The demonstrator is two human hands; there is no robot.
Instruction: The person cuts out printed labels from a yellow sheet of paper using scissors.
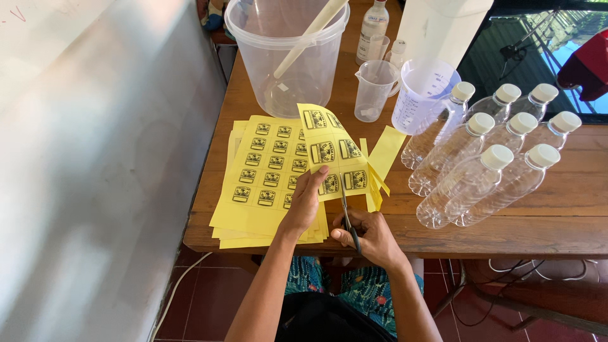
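Two hands work over the near edge of the wooden worktop. Our left hand pinches a yellow label sheet, fingers closed on its lower part with the thumb on top, and lifts it so that it curls upward off the worktop; held up like this, its lower edge is free for the blades. Our right hand has its fingers closed through the handles of a pair of scissors, blades pointing away from us and entering the sheet from below, between two columns of labels.

The held sheet carries rectangular labels printed in black on yellow, set in rows and columns. Under it lies a stack of yellow sheets with the same grid, fanned slightly at the near corner, within reach of the left hand. Narrow yellow strips lie just to the right of the held sheet, some hanging under it.

Right of the strips, seven clear plastic bottles with white caps lie on their sides, touching, caps pointing away to the right; none shows a label. Behind the sheets stand a clear bucket holding a pale stick, a small measuring cup and a larger measuring jug with printed scale marks.
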